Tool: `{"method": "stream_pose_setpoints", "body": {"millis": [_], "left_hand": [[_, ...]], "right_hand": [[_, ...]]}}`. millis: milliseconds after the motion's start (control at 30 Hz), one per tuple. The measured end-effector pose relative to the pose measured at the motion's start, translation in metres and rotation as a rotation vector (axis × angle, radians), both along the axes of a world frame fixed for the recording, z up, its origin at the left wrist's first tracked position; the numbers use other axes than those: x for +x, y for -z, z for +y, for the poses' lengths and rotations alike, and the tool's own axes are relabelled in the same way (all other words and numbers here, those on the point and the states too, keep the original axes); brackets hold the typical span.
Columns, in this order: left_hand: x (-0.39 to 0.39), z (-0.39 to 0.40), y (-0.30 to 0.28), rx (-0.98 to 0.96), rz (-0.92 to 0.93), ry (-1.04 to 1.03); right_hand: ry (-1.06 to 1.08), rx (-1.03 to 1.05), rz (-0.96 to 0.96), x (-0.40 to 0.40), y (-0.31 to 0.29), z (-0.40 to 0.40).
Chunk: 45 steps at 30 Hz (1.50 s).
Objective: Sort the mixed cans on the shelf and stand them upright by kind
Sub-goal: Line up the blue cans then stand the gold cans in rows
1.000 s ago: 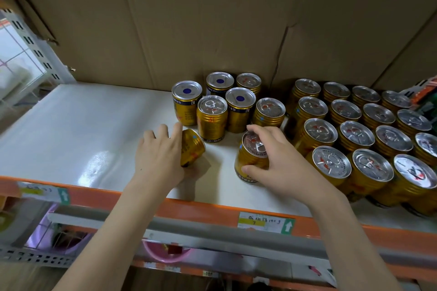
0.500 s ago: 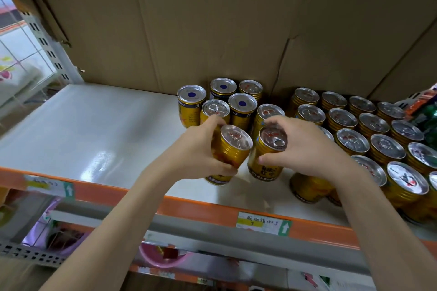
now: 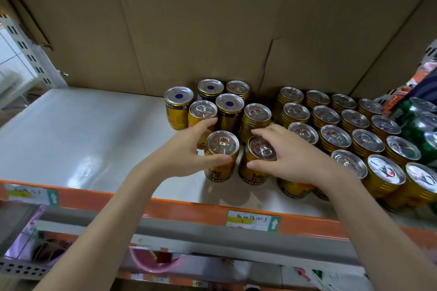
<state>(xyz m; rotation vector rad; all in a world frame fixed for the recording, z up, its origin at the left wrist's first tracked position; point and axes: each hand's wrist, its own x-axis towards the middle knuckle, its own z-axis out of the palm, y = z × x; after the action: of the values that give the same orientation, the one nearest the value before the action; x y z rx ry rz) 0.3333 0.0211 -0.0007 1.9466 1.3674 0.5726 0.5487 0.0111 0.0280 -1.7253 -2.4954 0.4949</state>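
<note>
1. On the white shelf [image 3: 71, 139], head view: the left hand [image 3: 182, 153] grips an upright gold cylindrical metal can with a pull-tab lid [image 3: 221, 156], fingers curled round its wall.
2. The right hand [image 3: 290, 156] grips a second gold pull-tab can [image 3: 256, 160] just beside the first.
3. Both cans stand near the shelf's front edge, before the mixed cluster of gold cans [image 3: 210, 104].
4. Risk: pushing either can rearward may topple cluster cans; the two held cans may collide.

Left of the cardboard crack [image 3: 269, 61]: three blue-dot gold cans [image 3: 179, 96], five pull-tab gold cans [image 3: 257, 110]. Right of it: roughly sixteen ribbed gold cans [image 3: 334, 136].
</note>
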Motion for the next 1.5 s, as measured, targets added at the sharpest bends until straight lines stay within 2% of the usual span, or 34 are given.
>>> {"method": "stream_pose_setpoints", "body": {"millis": [300, 433, 733, 933, 1033, 1167, 1267, 1333, 1400, 1500], "left_hand": [[0.011, -0.004, -0.021, 0.139, 0.228, 0.046], [0.018, -0.009, -0.022, 0.205, 0.207, 0.017], [0.035, -0.022, -0.011, 0.251, 0.120, 0.000], [0.034, -0.020, -0.006, 0.250, 0.124, 0.011], [0.031, -0.016, -0.006, 0.207, 0.161, 0.036], [0.026, 0.000, -0.020, 0.107, 0.079, 0.006], [0.015, 0.028, -0.023, 0.301, 0.195, -0.099], [0.009, 0.048, -0.026, 0.407, 0.349, -0.139], [0.007, 0.063, -0.028, 0.404, 0.562, -0.111], [0.013, 0.074, -0.026, 0.326, 0.700, -0.025]], "right_hand": [[-0.015, 0.031, -0.014, 0.006, -0.007, -0.001], [0.001, 0.054, -0.011, 0.008, -0.007, -0.004], [0.012, 0.030, 0.027, 0.019, -0.006, -0.018], [0.001, 0.052, 0.060, 0.024, -0.003, -0.019], [-0.024, 0.013, 0.087, 0.030, -0.003, -0.013], [0.016, 0.069, 0.147, 0.037, -0.010, 0.007], [0.046, 0.149, 0.137, 0.034, -0.015, 0.030], [0.029, 0.149, 0.098, 0.028, -0.017, 0.047], [0.001, 0.127, 0.036, 0.021, -0.017, 0.064], [-0.009, 0.030, -0.022, 0.009, -0.011, 0.081]]}}
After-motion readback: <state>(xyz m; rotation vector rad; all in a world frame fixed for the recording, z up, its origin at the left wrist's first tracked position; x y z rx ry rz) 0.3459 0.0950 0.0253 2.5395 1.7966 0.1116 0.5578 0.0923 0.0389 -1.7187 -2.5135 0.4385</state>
